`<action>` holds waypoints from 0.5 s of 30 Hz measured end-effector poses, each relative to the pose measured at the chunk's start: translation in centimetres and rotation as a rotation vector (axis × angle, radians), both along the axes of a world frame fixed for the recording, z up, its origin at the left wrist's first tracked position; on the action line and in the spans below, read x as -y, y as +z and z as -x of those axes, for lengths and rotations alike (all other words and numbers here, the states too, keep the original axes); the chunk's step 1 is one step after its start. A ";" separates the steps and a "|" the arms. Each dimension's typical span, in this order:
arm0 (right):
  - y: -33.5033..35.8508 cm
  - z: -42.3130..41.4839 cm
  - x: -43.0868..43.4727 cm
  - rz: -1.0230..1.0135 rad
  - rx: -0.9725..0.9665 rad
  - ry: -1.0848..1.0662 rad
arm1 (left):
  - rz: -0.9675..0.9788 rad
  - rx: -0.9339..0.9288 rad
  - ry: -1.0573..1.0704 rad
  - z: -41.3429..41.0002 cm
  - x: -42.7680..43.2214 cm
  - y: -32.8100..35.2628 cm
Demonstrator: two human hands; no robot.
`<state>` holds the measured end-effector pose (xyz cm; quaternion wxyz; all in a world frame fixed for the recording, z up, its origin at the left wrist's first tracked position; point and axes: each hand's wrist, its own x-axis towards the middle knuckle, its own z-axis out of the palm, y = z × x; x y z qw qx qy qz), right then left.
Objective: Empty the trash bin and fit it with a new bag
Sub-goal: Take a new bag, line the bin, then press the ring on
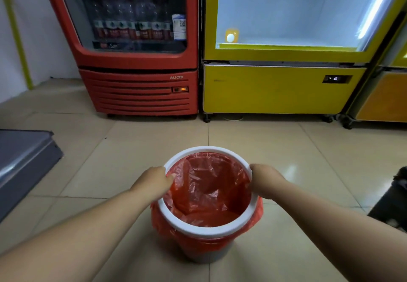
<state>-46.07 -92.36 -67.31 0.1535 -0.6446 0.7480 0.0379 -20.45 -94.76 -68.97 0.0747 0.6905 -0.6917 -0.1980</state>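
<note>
Fingers [170,177] of left hand [154,181] and right hand [264,179] curled over opposite sides of white rim ring [204,230], gripping it; red bag [209,189] lines grey trash bin [204,257] beneath, its edge hanging outside. Bin stands upright on tiled floor [110,160] before red cooler [141,92].

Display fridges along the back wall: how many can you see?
3. A red glass-door fridge stands at left, a yellow glass-door fridge beside it in the middle, and an orange-panelled fridge is cut off at the right edge; more may stand beyond it.
</note>
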 end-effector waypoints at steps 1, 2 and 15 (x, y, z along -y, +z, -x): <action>-0.2 0.2 0.1 0.000 0.016 0.035 | -0.003 -0.007 -0.048 -0.4 -0.1 0.0; -0.3 0.4 0.1 -0.008 0.070 0.078 | -0.030 -0.023 -0.104 -0.8 -0.1 0.1; -0.2 1.9 -0.6 -0.286 0.029 0.385 | -0.267 0.260 -0.518 -2.9 0.4 0.8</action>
